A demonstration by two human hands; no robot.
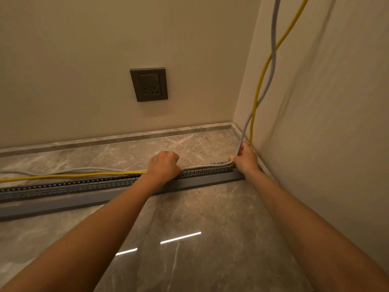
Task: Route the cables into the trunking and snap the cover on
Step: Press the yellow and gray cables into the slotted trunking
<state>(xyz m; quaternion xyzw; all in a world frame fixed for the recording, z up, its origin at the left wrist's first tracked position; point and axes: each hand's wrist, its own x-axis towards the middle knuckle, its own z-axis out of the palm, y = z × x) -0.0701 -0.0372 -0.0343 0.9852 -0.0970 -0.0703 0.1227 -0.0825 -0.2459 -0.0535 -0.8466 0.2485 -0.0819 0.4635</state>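
Note:
A long grey slotted trunking (69,185) lies on the marble floor, running from the left edge to the right wall. Its flat grey cover (63,204) lies alongside on the near side. A yellow cable (63,175) and a grey cable (80,170) run along the floor behind the trunking, then climb the right wall. My left hand (164,165) is closed over both cables at the trunking's far edge. My right hand (246,158) grips the cables at the trunking's right end, where they bend upward.
A dark wall socket (149,84) sits on the back wall above a marble skirting (126,137). The right wall (326,123) stands close to my right arm. Polished floor with light reflections (181,237) spreads in front of the cover.

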